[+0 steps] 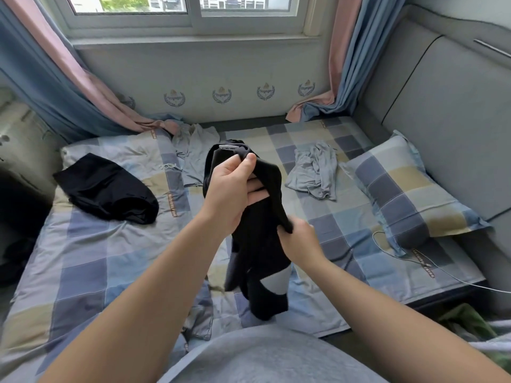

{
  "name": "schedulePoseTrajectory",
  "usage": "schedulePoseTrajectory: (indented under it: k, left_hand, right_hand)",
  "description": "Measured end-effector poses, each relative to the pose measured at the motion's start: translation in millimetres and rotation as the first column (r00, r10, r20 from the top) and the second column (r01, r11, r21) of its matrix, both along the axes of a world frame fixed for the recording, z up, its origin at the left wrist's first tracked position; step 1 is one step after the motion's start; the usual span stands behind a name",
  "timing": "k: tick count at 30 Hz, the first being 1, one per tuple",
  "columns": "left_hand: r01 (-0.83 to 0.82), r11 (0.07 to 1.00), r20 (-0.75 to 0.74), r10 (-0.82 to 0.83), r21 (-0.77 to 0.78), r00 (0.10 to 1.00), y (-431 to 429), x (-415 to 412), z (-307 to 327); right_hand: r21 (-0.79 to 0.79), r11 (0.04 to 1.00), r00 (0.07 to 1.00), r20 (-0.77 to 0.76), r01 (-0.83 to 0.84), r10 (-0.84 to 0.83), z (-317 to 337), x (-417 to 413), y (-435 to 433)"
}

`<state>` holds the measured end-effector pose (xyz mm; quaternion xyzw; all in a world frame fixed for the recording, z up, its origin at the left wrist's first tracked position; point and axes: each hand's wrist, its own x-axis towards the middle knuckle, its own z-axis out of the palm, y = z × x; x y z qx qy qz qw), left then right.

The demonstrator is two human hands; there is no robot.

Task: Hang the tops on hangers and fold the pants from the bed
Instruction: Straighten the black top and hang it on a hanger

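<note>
Black garment (260,261) held up over the bed (83,272); whether its lower end touches the cover, cannot tell. Left hand (235,189) pinches the labelled end, high and farther out. The right hand (300,240) grips a fold lower and nearer the body. Long axis hangs near vertical. Judged: the right hand is better placed to spread it.

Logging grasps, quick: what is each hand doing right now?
Left hand: grips the black garment near its labelled top.
Right hand: grips a fold of the same garment lower down.
</note>
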<state>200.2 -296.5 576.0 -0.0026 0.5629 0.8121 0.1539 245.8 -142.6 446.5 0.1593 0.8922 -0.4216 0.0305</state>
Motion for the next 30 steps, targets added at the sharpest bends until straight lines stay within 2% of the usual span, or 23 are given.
schedulePoseTrajectory:
  k: [4,7,9,12,14,16,18,20,22,26,30]
  left_hand:
    - [-0.012,0.999,-0.024,0.013,0.044,1.000,-0.4,-4.4,-0.1]
    - [-0.014,0.999,-0.025,0.015,0.034,1.000,0.6,-7.6,-1.1]
    - [-0.015,0.999,-0.012,0.014,-0.049,1.000,-0.1,-11.4,-5.6]
    - [0.080,0.924,-0.021,-0.094,-0.375,0.995,-4.6,-19.5,-16.3]
    - [0.194,0.835,0.028,-0.210,-0.515,0.977,-6.0,-19.9,-25.5]
    - [0.313,0.764,0.096,-0.315,-0.565,0.944,-2.2,-12.9,-38.0]
    - [0.406,0.691,0.125,-0.420,-0.598,0.899,6.3,0.0,-57.1]
    - [0.458,0.649,0.130,-0.487,-0.608,0.863,16.8,15.7,-80.8]
    - [0.456,0.655,0.114,-0.495,-0.602,0.861,23.5,27.3,-101.7]
    - [0.330,0.645,-0.015,-0.469,-0.690,0.883,26.0,25.6,-116.4]
    - [0.299,0.740,-0.061,-0.417,-0.603,0.907,30.9,26.6,-113.7]
  right_hand:
    - [0.184,0.983,0.978,0.210,-0.023,-0.016,-27.1,7.7,35.9]
    - [0.175,0.984,0.963,0.267,-0.008,-0.040,-33.4,10.7,59.8]
    - [0.135,0.991,0.967,0.250,0.017,-0.051,-24.1,5.9,68.7]
    - [-0.027,0.991,0.978,0.168,0.128,-0.122,7.4,-6.9,70.8]
    - [-0.251,0.940,0.968,0.157,0.230,-0.195,31.0,-13.3,63.9]
    - [-0.524,0.791,0.948,0.208,0.315,-0.240,52.5,-19.3,50.5]
    - [-0.695,0.616,0.928,0.262,0.371,-0.264,72.7,-24.1,34.5]
    - [-0.757,0.532,0.922,0.267,0.380,-0.279,87.8,-27.0,23.8]
    - [-0.791,0.497,0.927,0.235,0.357,-0.293,98.7,-26.7,19.8]
    - [-0.839,0.444,0.937,0.199,0.313,-0.286,108.7,-22.9,25.4]
    - [-0.868,0.397,0.942,0.200,0.298,-0.271,112.2,-21.6,29.1]
